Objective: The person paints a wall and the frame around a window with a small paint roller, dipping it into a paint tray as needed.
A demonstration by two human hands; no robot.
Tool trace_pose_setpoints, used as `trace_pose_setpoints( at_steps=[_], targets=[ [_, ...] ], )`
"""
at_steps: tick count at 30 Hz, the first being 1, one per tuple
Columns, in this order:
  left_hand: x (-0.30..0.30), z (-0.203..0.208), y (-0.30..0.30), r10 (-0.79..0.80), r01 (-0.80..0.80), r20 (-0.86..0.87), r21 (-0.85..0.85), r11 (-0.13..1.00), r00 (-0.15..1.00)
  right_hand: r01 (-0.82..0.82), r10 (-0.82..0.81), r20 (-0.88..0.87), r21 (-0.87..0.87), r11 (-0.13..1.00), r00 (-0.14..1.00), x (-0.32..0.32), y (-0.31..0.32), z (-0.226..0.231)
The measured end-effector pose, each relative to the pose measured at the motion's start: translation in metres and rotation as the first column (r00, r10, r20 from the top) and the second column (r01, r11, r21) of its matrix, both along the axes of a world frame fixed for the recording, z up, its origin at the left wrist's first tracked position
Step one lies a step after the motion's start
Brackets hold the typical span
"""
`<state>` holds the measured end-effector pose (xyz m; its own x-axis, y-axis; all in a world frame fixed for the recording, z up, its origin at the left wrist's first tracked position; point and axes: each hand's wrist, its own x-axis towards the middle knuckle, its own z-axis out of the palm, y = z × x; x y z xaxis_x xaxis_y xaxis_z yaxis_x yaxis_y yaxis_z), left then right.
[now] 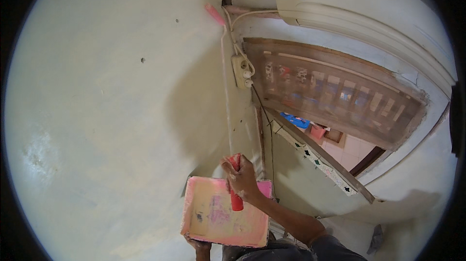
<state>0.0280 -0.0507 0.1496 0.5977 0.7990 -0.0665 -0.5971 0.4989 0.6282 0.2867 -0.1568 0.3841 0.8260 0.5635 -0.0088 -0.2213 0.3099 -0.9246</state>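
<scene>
My right hand point(244, 179) is closed around the red handle of a paint roller point(237, 202). From the handle a long thin rod runs up along the wall to a small pink roller head point(214, 14), which is against the pale wall near the corner. Below, my left hand point(196, 242) grips the lower left corner of a paint tray point(259, 234); some of its fingers are hidden under the tray. Pink and cream paint coats the tray, which is held beneath my right hand. Dried paint marks my right hand.
Beside the roller rod, a power strip point(240, 71) with plugs and cables hangs on the wall. A white air conditioner point(340, 3) is at upper right, above a wooden vent frame point(320, 52) covered with mesh. Under it, a slanting wooden ledge point(320, 156) borders an opening.
</scene>
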Motion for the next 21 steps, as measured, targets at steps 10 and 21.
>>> trace_pose_setpoints(
  at_steps=[10,21],
  targets=[
    [0.010,0.026,-0.006,0.102,-0.107,-0.061,-0.097,0.990,0.993,0.040,-0.035,0.088,-0.051,0.998,0.995,-0.016,-0.006,-0.002],
    [0.003,0.003,0.000,0.034,-0.027,0.065,-0.099,0.995,0.997,0.060,-0.078,0.212,0.091,0.994,0.974,0.061,0.030,0.086]
  ],
)
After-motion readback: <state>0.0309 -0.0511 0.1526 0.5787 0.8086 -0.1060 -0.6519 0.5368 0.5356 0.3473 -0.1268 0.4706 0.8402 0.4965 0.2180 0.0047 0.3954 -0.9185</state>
